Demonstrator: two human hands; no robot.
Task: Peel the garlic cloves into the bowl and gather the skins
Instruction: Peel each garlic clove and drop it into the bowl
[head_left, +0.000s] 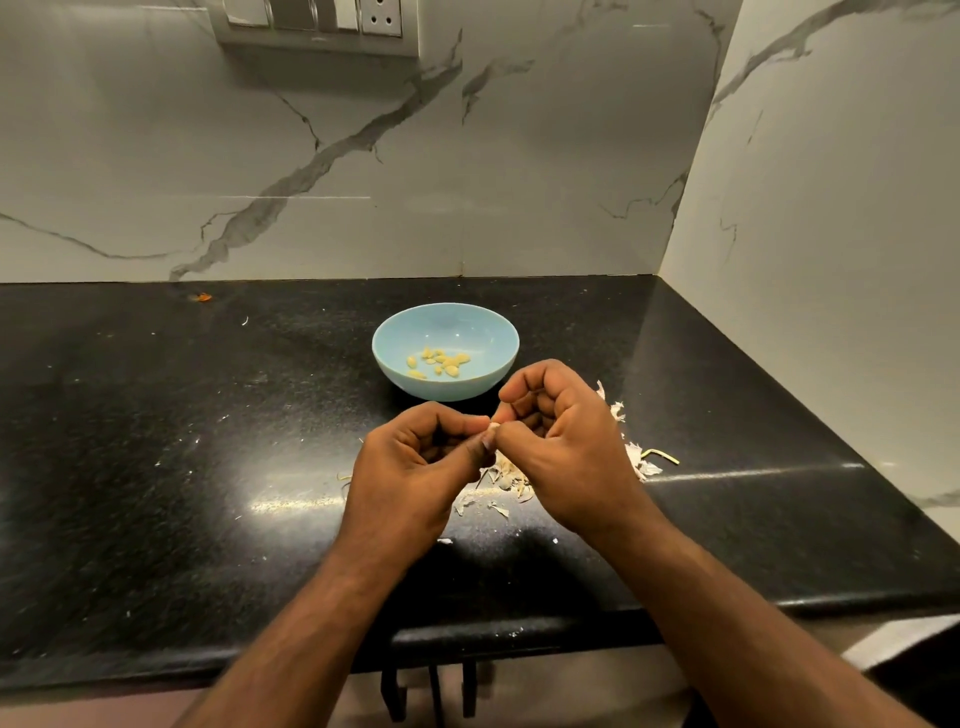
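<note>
Because a garlic clove (492, 427) is small, light and hard inside a thin, dry, papery skin that tears easily, it seems best pinched at its two ends with the fingertips, firmly enough that the smooth flesh does not slip out once bared, yet without any real force. Starting on the left, the left hand (415, 457) hovers above the black counter (156, 467) with its back toward the camera, fingers curled inward and the thumb brought forward so that thumb and forefinger pinch the clove at their tips. Just right of those fingertips sits the clove itself, only a pale sliver of it showing between the two hands, so how much skin is left on it cannot be told. Touching it from the other side, the right hand (561, 441) is raised a little higher, its fingers curled in toward the palm and its thumb and forefinger closed on the same clove, a pose that looks like picking at the skin. Beyond the fingertips, further from the person, stands the blue bowl (483, 332), holding a small cluster of peeled cloves (439, 362). Below and to the right of the right hand's fingers lie loose skins (636, 457), scattered on the counter and not yet gathered.
</note>
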